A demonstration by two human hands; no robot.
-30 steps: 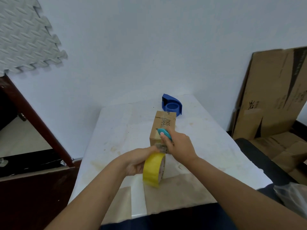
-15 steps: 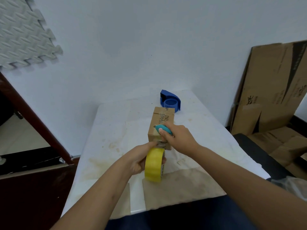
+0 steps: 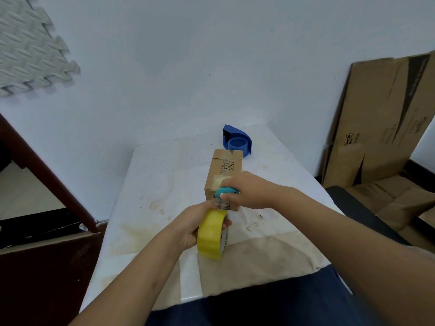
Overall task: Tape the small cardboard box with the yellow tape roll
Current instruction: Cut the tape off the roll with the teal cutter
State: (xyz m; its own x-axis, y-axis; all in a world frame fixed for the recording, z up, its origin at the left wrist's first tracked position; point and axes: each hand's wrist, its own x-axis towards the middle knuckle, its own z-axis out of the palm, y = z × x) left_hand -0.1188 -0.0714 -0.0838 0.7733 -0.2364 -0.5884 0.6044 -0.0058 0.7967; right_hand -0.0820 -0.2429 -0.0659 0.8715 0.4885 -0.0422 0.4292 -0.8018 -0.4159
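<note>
A small cardboard box [image 3: 226, 170] lies lengthwise in the middle of the white table [image 3: 160, 184]. A strip of tape runs over its near top edge. My left hand [image 3: 191, 228] grips the yellow tape roll [image 3: 211, 234] upright just in front of the box, with clear tape stretched from the roll up to the box's near face. My right hand [image 3: 247, 190] holds a small teal cutter [image 3: 226, 191] at the box's near top edge, right above the stretched tape. The cutter's blade is hidden.
A blue tape dispenser [image 3: 237, 141] stands behind the box near the wall. Flattened cardboard sheets [image 3: 381, 128] lean at the right, beside a black chair [image 3: 357, 208]. A dark wooden frame [image 3: 47, 175] stands at the left. A beige cloth [image 3: 259, 262] covers the table's near edge.
My right hand with the teal cutter has shifted toward the box's near edge, over the stretched tape. My left hand keeps the roll in front of the box. The camera tilted slightly.
</note>
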